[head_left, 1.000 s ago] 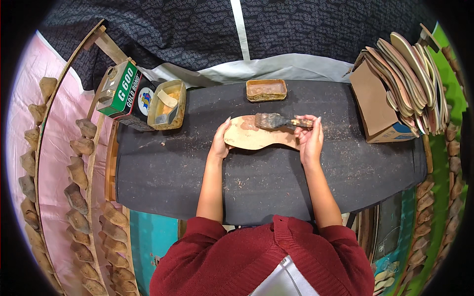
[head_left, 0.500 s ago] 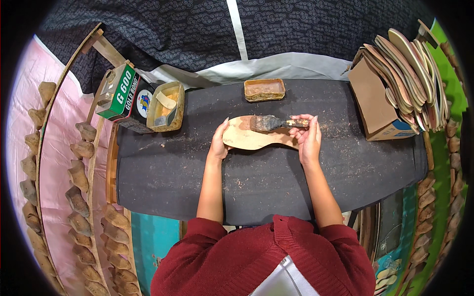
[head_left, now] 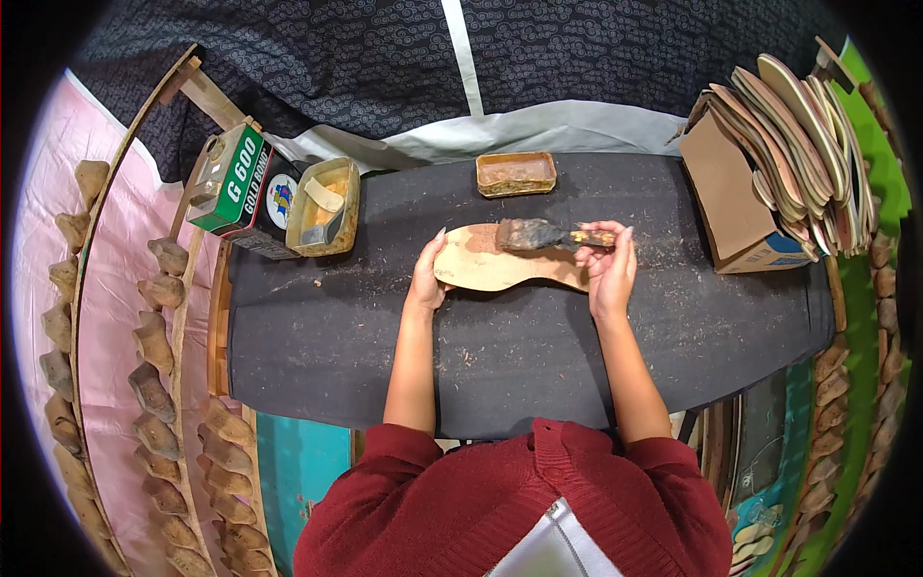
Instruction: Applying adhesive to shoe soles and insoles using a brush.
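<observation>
A tan, sole-shaped insole (head_left: pixel 481 268) is held above the dark cloth, its broad end to the left. My left hand (head_left: pixel 427 277) grips that broad end at its edge. In my right hand (head_left: pixel 610 276) is the yellow-and-dark handle of a brush (head_left: pixel 538 236), pinched in the fingers. The brush's dark, crusted bristles lie on the insole's upper side, beside a wet brown patch. The insole's narrow end reaches under the brush and toward my right hand, which partly hides it.
Beyond the insole stands a small rectangular tray (head_left: pixel 516 174) of brownish stuff. At left are a green-and-black metal can (head_left: pixel 252 197) and a tub (head_left: pixel 327 207) holding a scraper. A cardboard box (head_left: pixel 735 192) full of soles stands at right. Shoe lasts (head_left: pixel 154 341) line side racks; scraps litter the cloth.
The brush and my right hand have shifted slightly to the right along the insole. My left hand keeps its hold in the same place.
</observation>
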